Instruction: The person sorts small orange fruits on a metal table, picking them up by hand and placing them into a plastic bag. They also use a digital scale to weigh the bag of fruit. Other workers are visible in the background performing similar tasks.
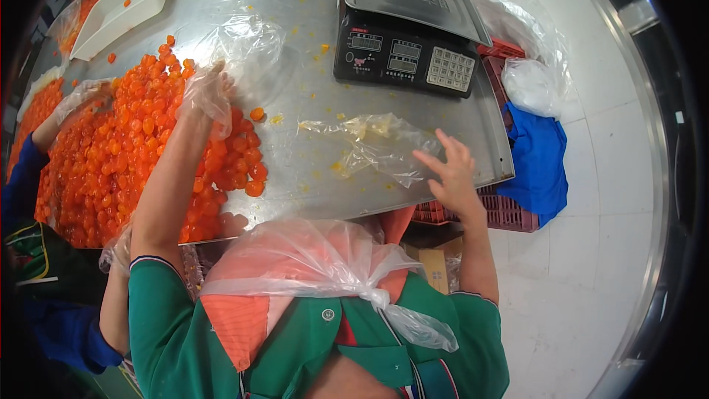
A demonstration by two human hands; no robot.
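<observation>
My left hand, in a clear plastic glove, is at the right side of a big heap of glossy orange balls that look like egg yolks. Its fingertips meet the near edge of a clear plastic bag; whether they grip it is hidden. My right hand is bare, fingers spread, over the front right of the metal table. Just left of its fingers lies a crumpled clear plastic bag or glove with yellow smears.
A black digital scale with a metal pan stands at the back right. Beyond lies a white tray. Another person's gloved hand touches the heap from the left. Plastic crates and a blue cloth are past the table's right edge.
</observation>
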